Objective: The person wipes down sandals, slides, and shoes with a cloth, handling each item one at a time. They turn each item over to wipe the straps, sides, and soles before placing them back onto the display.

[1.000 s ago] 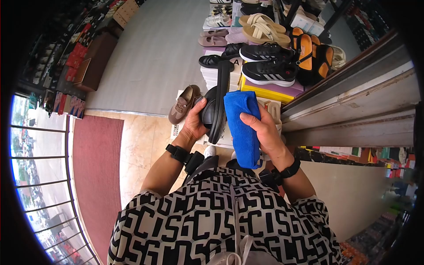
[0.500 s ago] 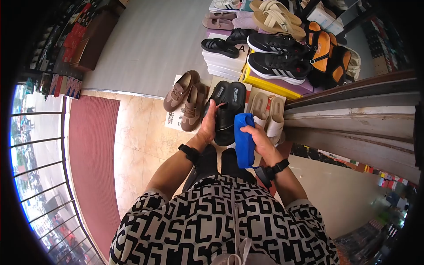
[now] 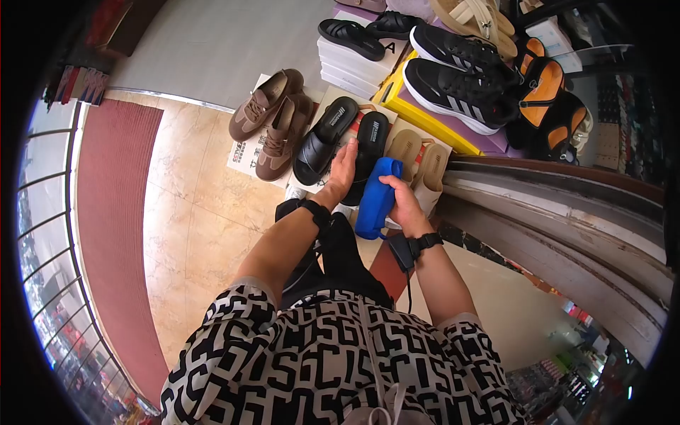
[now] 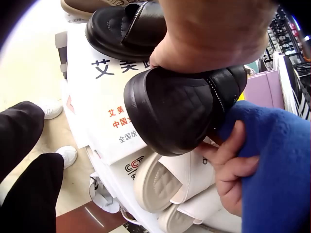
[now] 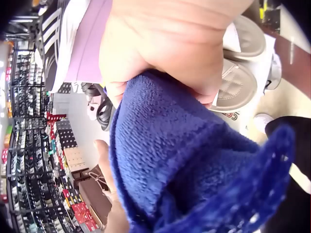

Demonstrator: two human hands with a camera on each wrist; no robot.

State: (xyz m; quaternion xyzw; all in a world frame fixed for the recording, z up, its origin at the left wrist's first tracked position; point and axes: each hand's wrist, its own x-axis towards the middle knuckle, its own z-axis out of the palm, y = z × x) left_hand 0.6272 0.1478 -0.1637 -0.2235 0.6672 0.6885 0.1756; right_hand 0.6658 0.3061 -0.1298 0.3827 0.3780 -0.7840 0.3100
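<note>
Two black slides lie over a white shoebox in the head view. The left slide (image 3: 326, 142) is apart from the hands. My left hand (image 3: 341, 176), its fingers extended, rests against the right slide (image 3: 373, 132); the left wrist view shows this slide (image 4: 170, 107) under my left hand (image 4: 214, 34), its heel slightly tilted. My right hand (image 3: 406, 204) grips a folded blue cloth (image 3: 375, 202) beside that heel. In the right wrist view the cloth (image 5: 160, 145) hangs from my right hand (image 5: 165, 43), hiding some fingertips.
Brown shoes (image 3: 280, 138) stand left of the slides, beige slippers (image 3: 430, 170) right. Farther back are black sneakers (image 3: 457, 92) on a yellow box (image 3: 397, 95) and more sandals. A metal door track (image 3: 552, 205) runs along the right; a red mat (image 3: 117, 212) lies left.
The black slides, upright in my left hand at first, have come down onto the box and now lie apart. My right hand has moved lower with the cloth. The view has shifted closer to the shoes.
</note>
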